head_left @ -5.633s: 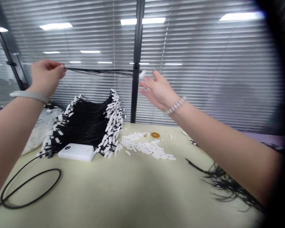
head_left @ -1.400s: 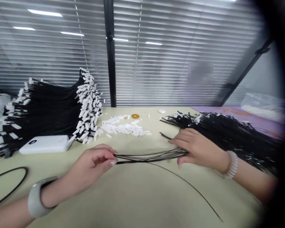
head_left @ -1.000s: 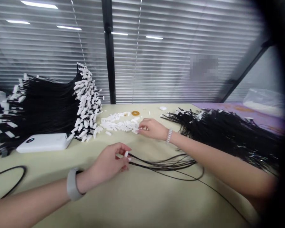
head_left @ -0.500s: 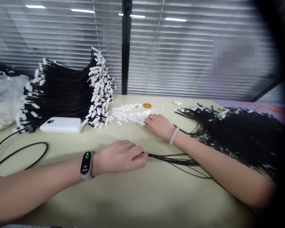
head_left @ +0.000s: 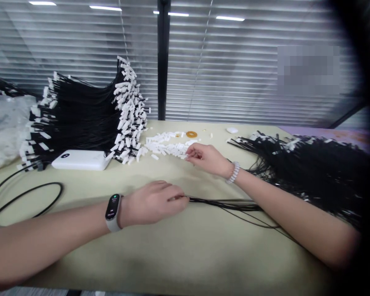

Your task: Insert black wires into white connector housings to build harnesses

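My left hand [head_left: 156, 203], with a watch band at its wrist, is closed on the ends of a bundle of black wires [head_left: 228, 204]. The wires run right and pass under my right forearm. Beside the right edge of a scattered pile of small white connectors [head_left: 165, 147] is my right hand [head_left: 208, 158]. Its fingers are curled with the tips together, and whatever they pinch is too small to make out.
A tall stack of black wires with white ends [head_left: 86, 115] stands at the left behind a white power bank [head_left: 80, 160]. A plastic bag [head_left: 8, 131] lies far left, a tape ring [head_left: 191, 134] at the back, and a heap of black wires [head_left: 314, 172] on the right.
My right hand has lifted slightly off the connector pile, its fingers now curled more visibly. My left hand has stayed closed on the wires, almost in place.
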`<state>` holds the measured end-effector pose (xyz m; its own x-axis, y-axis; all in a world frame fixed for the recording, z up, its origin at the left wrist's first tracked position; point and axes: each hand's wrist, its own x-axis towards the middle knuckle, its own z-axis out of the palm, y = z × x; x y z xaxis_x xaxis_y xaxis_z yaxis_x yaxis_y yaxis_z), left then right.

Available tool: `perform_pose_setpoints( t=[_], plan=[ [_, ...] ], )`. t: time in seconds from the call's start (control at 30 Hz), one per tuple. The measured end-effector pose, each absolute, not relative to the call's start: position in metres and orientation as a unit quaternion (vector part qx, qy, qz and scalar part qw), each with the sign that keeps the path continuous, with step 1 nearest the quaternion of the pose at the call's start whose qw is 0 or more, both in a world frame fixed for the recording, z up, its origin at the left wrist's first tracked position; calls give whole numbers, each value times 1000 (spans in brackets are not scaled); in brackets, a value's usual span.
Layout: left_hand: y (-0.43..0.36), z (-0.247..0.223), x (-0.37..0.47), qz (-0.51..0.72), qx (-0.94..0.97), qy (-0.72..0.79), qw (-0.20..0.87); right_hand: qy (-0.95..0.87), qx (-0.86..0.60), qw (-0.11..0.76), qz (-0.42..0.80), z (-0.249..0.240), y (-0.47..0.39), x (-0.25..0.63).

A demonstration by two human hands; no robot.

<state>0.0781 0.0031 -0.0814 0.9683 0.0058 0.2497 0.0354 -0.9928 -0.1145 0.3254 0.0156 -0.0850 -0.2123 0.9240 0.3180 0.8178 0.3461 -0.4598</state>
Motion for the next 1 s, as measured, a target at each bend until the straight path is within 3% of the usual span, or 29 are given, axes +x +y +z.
perform_pose_setpoints(
  t=[0.2, 0.37, 0.5, 1.0],
  plan=[
    [-8, -80, 82, -208, -890, -232, -333, -778, -518, 304, 184, -59, 1, 308],
    [-7, -83, 88, -204, -738, -324, -556, -712, -439, 366, 408, -33, -23, 288],
    [-3, -85, 89, -211, -712, -314, -592, -686, -450, 374, 433, -34, -30, 278],
    [-4, -86, 88, -194, -728, -327, -571, -669, -471, 404, 409, -48, -33, 267]
  ],
)
